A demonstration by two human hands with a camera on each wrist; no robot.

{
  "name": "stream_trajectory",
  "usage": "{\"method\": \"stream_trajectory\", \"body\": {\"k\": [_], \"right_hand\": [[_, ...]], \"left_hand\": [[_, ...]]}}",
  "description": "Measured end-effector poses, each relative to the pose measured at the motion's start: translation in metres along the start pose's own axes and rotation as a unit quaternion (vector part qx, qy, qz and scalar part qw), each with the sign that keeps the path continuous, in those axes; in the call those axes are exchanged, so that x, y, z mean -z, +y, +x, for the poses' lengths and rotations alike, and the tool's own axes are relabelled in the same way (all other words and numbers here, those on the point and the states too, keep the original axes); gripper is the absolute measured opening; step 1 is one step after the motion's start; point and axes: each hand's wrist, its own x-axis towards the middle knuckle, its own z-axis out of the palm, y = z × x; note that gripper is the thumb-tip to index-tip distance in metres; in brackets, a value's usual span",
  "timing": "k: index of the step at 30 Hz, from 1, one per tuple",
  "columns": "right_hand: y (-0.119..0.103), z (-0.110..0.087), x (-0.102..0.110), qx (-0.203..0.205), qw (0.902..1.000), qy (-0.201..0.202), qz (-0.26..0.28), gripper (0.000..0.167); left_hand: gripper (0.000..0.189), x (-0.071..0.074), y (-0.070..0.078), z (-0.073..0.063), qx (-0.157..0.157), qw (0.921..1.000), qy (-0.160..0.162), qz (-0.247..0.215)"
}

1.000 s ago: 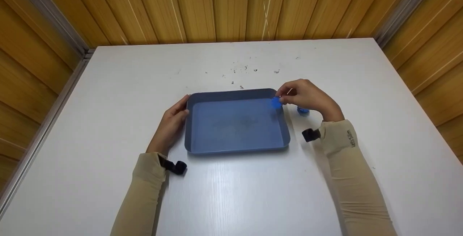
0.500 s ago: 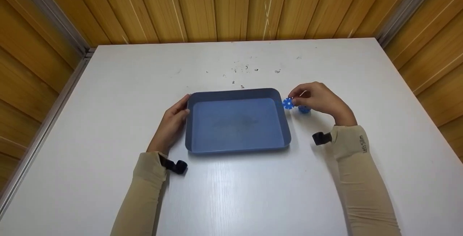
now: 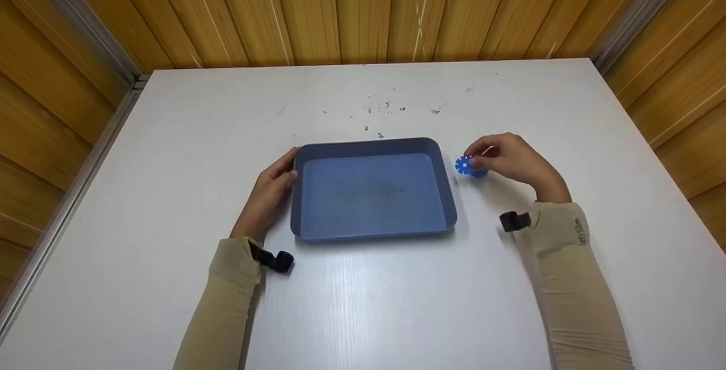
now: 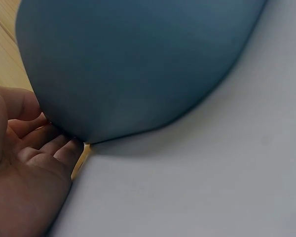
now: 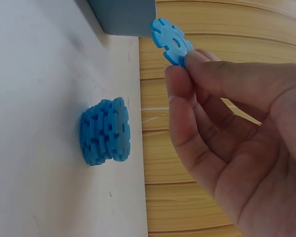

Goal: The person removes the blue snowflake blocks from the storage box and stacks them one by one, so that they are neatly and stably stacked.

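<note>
A shallow blue-grey rectangular tray [image 3: 371, 200] lies on the white table. At its left side my left hand [image 3: 266, 191] grips the edge, thumb at the rim and fingers against the outer wall; the left wrist view shows the fingers [image 4: 54, 148] bent at the tray's corner. Just right of the tray, my right hand [image 3: 513, 160] pinches a blue notched plastic disc [image 3: 463, 165] between thumb and fingertips. In the right wrist view the disc [image 5: 170, 42] is held tilted, apart from a stack of several similar blue discs [image 5: 106, 131] on the table.
The white table [image 3: 385, 302] extends around the tray, with small dark marks [image 3: 385, 106] behind it. Wood-patterned panels [image 3: 363, 12] stand at the back and both sides. A small black camera sits on each wrist.
My right hand has moved right, carrying the disc from above the tray's far right corner to beside the stack. My left hand and the tray stay in place.
</note>
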Motion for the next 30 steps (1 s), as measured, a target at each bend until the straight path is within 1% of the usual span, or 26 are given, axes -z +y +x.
{"method": "stream_trajectory", "body": {"k": [12, 22, 30], "right_hand": [[0.012, -0.005, 0.004, -0.016, 0.9999, 0.004, 0.004, 0.022], [0.02, -0.007, 0.008, -0.023, 0.9992, 0.015, 0.029, 0.024], [0.027, -0.006, 0.007, -0.041, 0.9986, 0.023, 0.023, 0.025]], "left_hand": [[0.056, 0.001, 0.0, 0.0, 0.002, 0.9999, 0.002, 0.011], [0.057, 0.001, 0.0, 0.0, -0.002, 1.0, -0.006, 0.008], [0.056, 0.0, 0.0, -0.001, -0.003, 0.9999, 0.001, 0.013]]}}
